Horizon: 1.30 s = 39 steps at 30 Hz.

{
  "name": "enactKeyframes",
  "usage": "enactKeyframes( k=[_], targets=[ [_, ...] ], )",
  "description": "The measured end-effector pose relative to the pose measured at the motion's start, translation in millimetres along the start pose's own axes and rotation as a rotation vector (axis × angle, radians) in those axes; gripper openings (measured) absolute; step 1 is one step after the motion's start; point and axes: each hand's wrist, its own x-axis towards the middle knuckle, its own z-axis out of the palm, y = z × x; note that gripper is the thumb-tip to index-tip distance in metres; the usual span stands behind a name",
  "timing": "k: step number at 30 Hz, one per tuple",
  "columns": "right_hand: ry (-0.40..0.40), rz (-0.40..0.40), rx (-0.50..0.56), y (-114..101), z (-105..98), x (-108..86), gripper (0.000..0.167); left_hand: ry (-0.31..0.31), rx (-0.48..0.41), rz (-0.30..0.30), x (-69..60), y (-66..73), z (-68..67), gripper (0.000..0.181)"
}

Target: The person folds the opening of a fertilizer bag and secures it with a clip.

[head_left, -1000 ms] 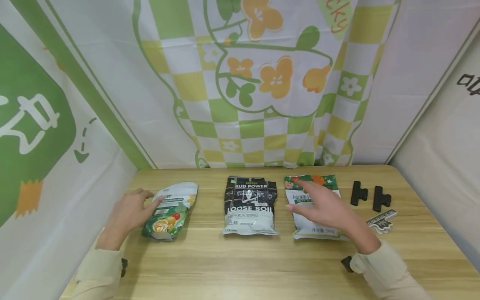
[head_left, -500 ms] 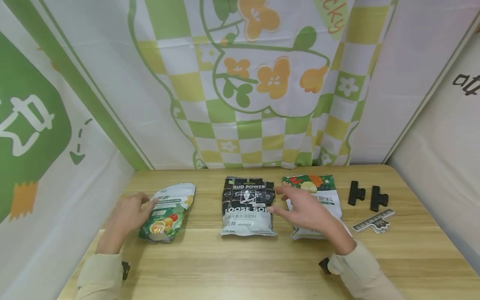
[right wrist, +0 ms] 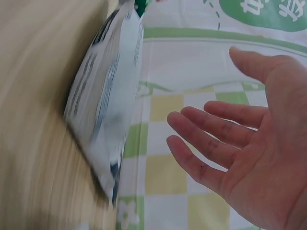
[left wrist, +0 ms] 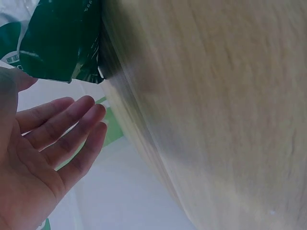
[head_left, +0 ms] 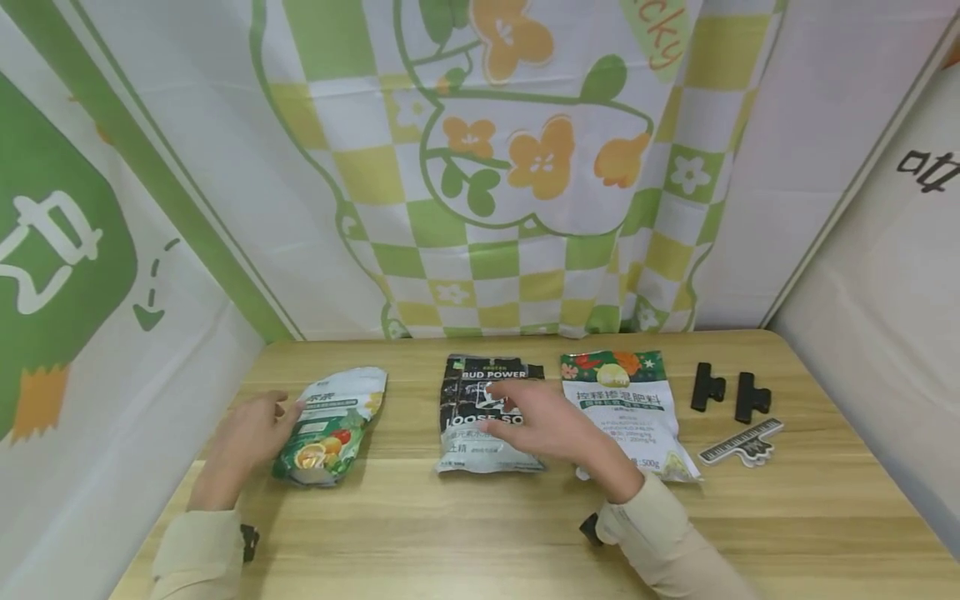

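Note:
In the head view my left hand is beside the left edge of a green and white bag with fruit pictures; its fingers are relaxed, and whether the thumb touches the bag I cannot tell. My right hand hovers over the black and white LOOSE SOIL bag, fingers spread, covering part of its print. The right wrist view has that hand apart from a bag, holding nothing. The left wrist view shows an empty palm below a green bag corner.
A white bag with a green top lies right of the black one. Farther right are two black clips and a white keyboard-patterned clip. Behind the wooden table hangs a checkered cloth.
My right hand has moved left, from over the green-topped white bag to over the black bag, uncovering most of the former. My left hand stays by the fruit-picture bag.

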Motion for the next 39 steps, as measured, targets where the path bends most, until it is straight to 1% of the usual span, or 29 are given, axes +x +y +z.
enactKeyframes(
  k=[4, 8, 12, 15, 19, 23, 27, 34, 36, 39],
  targets=[
    [-0.006, 0.007, 0.041, -10, 11, 9.2, 0.050, -0.016, -0.008, -0.020, -0.3, -2.2, 1.9, 0.064],
    [0.006, -0.001, 0.038, -19, 22, 20.3, 0.045, -0.038, -0.060, -0.039, 2.4, -6.3, 4.5, 0.063],
    [0.020, -0.015, 0.075, -28, 34, 33.8, 0.040, -0.059, -0.108, -0.058, 5.4, -13.0, 6.0, 0.064],
    [0.021, 0.003, 0.129, -36, 44, 43.9, 0.039, -0.073, -0.119, -0.081, 6.1, -16.4, 5.9, 0.067],
    [0.022, 0.037, 0.180, -43, 55, 56.7, 0.040, -0.082, -0.122, -0.097, 7.7, -16.8, 6.9, 0.069],
    [0.030, 0.044, 0.189, -45, 64, 66.7, 0.038, -0.078, -0.137, -0.102, 9.7, -14.4, 8.8, 0.068],
    [0.026, 0.051, 0.202, -45, 72, 71.5, 0.036, -0.085, -0.156, -0.116, 9.9, -12.2, 8.8, 0.068],
    [-0.002, 0.105, 0.269, -47, 86, 74.6, 0.036, -0.115, -0.163, -0.170, 7.5, -10.6, 4.2, 0.070],
    [-0.012, 0.123, 0.312, -49, 90, 76.2, 0.036, -0.117, -0.167, -0.177, 7.7, -10.6, 4.1, 0.071],
    [-0.052, 0.154, 0.423, -54, 95, 79.2, 0.040, -0.121, -0.182, -0.182, 8.9, -10.9, 4.5, 0.072]
  ],
)
